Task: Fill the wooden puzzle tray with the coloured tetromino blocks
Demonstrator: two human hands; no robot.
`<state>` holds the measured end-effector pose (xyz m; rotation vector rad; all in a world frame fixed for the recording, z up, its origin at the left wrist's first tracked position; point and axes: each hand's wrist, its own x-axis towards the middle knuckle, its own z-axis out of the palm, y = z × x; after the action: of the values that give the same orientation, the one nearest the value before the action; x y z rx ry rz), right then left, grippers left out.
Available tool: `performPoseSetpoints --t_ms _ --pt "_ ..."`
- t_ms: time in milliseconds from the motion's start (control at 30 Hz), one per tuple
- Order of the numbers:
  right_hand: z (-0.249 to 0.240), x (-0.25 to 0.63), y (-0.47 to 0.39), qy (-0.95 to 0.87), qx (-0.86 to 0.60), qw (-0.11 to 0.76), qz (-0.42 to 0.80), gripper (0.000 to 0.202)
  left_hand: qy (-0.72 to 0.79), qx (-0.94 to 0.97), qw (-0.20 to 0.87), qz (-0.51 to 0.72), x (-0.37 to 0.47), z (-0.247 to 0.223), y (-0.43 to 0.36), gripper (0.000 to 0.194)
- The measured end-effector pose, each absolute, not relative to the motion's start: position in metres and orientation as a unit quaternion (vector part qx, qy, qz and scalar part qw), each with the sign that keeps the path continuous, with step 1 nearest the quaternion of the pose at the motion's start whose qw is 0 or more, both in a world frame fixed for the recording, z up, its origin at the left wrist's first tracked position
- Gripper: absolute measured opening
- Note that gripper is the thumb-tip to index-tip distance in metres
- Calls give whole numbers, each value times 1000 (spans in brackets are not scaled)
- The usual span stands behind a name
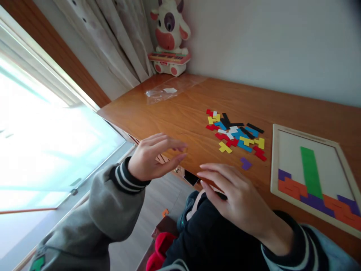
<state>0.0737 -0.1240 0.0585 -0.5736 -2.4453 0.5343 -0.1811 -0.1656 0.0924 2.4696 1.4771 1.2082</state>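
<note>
Puzzle pieces (239, 133) are being supported in a loose cluster by the desk (186, 124), beside the framed board (291, 154); the left hand (156, 155) and right hand (232, 194) are being held unclosed, loosely curved, near the desk's edge.

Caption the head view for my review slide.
Left hand and right hand, both open, near loose colourful pieces and a partly filled tray on the desk.

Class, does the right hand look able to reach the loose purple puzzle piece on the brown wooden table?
Probably yes: the right hand looks empty, and the purple piece lies uncovered nearby, apart from the multicoloured flat pieces.
</note>
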Motion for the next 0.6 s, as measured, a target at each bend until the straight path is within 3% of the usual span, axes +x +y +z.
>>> performPoseSetpoints --t_ms 100,233,333,400,533,600 --pt "50 43 -144 -894 -186 268 308 19 534 727 -44 430 -203 69 -215 22" --pt "30 1 -165 -843 -202 217 449 18 569 706 -6 422 -226 -3 -269 21" --pt "6 -27 -179 -818 -234 156 502 18 676 655 101 321 -234 -82 -297 16" --pt "-14 -41 -189 -792 -255 133 538 16 728 617 231 187 -236 -137 -313 18" --pt "-58 -54 -216 -724 -332 92 598 20 734 582 341 81 -231 -227 -342 13" --pt "-76 -53 -228 -719 -349 58 598 20 717 574 393 44 -223 -259 -354 24"
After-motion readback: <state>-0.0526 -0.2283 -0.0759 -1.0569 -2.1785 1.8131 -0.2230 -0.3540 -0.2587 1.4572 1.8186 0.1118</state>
